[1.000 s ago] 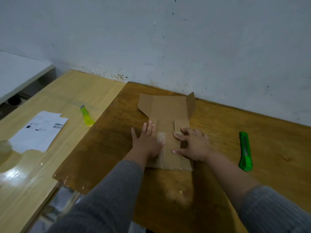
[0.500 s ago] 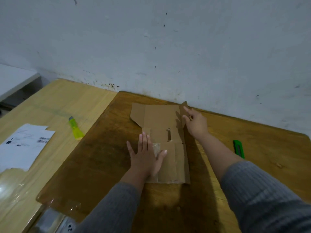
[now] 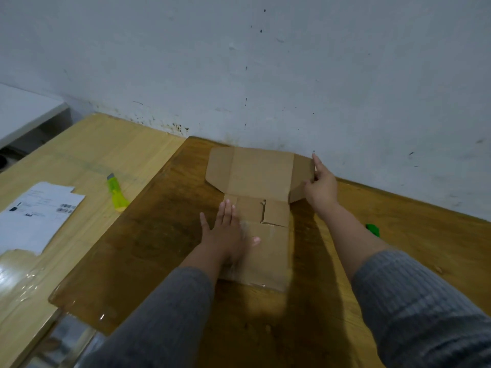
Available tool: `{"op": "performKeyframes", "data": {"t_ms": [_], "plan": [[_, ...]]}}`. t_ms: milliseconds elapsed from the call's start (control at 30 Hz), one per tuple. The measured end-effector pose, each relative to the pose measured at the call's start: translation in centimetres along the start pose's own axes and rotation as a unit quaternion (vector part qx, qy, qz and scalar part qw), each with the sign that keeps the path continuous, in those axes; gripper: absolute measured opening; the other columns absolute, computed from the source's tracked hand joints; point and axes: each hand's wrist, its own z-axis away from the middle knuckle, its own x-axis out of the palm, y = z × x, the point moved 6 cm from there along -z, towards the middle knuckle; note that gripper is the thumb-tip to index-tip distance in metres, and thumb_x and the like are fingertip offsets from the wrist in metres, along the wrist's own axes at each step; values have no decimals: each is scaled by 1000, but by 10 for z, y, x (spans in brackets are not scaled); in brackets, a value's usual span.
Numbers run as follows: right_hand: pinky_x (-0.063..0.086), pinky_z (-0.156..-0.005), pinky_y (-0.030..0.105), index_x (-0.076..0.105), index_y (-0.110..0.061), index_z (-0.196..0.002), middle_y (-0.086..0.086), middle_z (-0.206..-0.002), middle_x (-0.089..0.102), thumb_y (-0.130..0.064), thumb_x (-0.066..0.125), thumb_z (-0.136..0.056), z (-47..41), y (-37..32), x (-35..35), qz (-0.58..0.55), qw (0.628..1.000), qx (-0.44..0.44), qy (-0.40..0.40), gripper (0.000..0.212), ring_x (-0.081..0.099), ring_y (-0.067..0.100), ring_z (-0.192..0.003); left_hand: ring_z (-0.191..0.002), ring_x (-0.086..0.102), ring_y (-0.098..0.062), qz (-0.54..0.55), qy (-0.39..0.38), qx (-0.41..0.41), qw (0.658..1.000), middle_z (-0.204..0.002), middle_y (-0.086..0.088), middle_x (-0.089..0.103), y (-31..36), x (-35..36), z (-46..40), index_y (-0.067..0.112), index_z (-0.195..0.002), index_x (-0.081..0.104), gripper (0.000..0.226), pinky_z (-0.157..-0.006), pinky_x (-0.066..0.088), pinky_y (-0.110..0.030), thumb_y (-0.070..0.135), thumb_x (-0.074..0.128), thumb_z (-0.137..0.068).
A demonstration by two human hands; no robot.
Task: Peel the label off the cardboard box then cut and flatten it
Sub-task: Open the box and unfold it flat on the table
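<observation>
Head view: cardboard box [image 3: 261, 208], already cut open, spread almost flat on the dark brown table [image 3: 159, 235] at centre frame, far end close to the wall [image 3: 265, 75]. Long axis running from lower centre up toward the wall, wide winged end pointing away, narrow taped end pointing back at the sleeves. Pinned at its near left part by the left hand [image 3: 225, 232] — palm down, fingers straight and together, thumb spread out to the right across the cardboard. Held at its upper right flap [image 3: 301, 179] by the right hand [image 3: 320, 185], thumb and fingers pinching the flap's outer edge, that flap apparently raised a little off the table.

Likely step: flattening, last flap. Best done by keeping the left palm's weight on the body so nothing slides, folding the flap outward along its crease, then pressing it down rather than tugging — tugging risks tearing or dragging the whole sheet toward the right of the frame.

Further out: peeled label [image 3: 37, 213] on the lighter table [image 3: 93, 155] at left, yellow-green knife [image 3: 115, 195] beside it, green knife [image 3: 372, 230] peeking out behind the right forearm.
</observation>
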Motion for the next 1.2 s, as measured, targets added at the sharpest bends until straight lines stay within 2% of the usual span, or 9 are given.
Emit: {"op": "performKeyframes", "data": {"t_ms": [100, 267, 400, 533, 633, 800, 900, 1033, 1200], "plan": [[43, -103, 36, 28, -26, -148, 3, -144, 42, 8, 51, -89, 14, 4, -20, -17, 999, -16, -23, 72, 43, 18, -127, -144, -26, -21, -15, -15, 33, 999, -157, -7, -30, -3, -11, -3, 9, -151, -17, 97, -111, -15, -65, 68, 32, -91], [51, -72, 22, 41, -30, -132, -1, -119, 50, 4, 55, -90, 23, 9, -36, -56, 997, -10, -59, 56, 45, 10, -107, -144, -26, -19, -18, 8, 25, 999, -158, -5, -28, 7, -6, 3, 10, -151, -16, 77, -111, -11, -65, 52, 23, -100], [49, -94, 44, 42, -30, -109, 0, -133, 49, -12, 54, -94, 24, 5, -37, -14, 995, -44, -85, 26, 45, 14, -122, -145, -26, -20, -1, 65, 16, 998, -159, -3, -26, 20, 5, 17, 18, -150, -20, 63, -112, -7, -67, 43, 12, -102], [49, -93, 47, 42, -18, -97, -3, -114, 58, -21, 53, -95, 19, -7, -39, -13, 992, -75, -100, 11, 55, 15, -108, -146, -23, -22, 15, 103, 11, 995, -158, -3, -27, 21, 13, 17, 33, -147, -25, 80, -109, -12, -68, 72, 12, -89], [51, -91, 42, 45, -17, -103, 3, -115, 62, -25, 53, -95, 16, -12, -38, -18, 991, -75, -107, 14, 57, 17, -106, -145, -24, -25, -12, 103, 13, 995, -158, -7, -28, 21, 17, 15, 43, -145, -25, 87, -108, -10, -69, 83, 14, -78], [36, -104, 28, 46, -24, -139, -3, -134, 54, -21, 47, -99, 15, -26, -40, 29, 982, -121, -141, 41, 46, 11, -124, -145, -24, -26, -17, 103, 4, 994, -159, -8, -25, 22, 18, 13, 48, -145, -19, 79, -107, -7, -70, 81, 6, -78], [39, -108, 36, 53, -27, -134, -2, -138, 53, -22, 48, -98, 19, -29, -37, 49, 978, -137, -153, 36, 45, 16, -130, -146, -23, -27, -17, 104, 2, 994, -159, -8, -24, 22, 17, 12, 48, -145, -18, 71, -108, -8, -69, 75, 6, -84], [49, -85, 34, 56, -32, -118, 3, -112, 67, -26, 48, -98, 33, -26, -32, 35, 975, -138, -168, 22, 60, 29, -108, -147, -19, -28, -28, 110, -3, 994, -159, -9, -21, 23, 17, 12, 44, -147, -17, 69, -111, -8, -66, 72, 6, -88], [26, -105, 28, 41, -43, -138, -9, -148, 41, -37, 34, -101, 55, -28, -19, 57, 954, -162, -247, 38, 33, 13, -137, -148, -15, -27, -21, 124, -16, 992, -160, -8, -19, 24, 16, 14, 34, -149, -19, 78, -113, -5, -64, 74, 8, -87]]}}
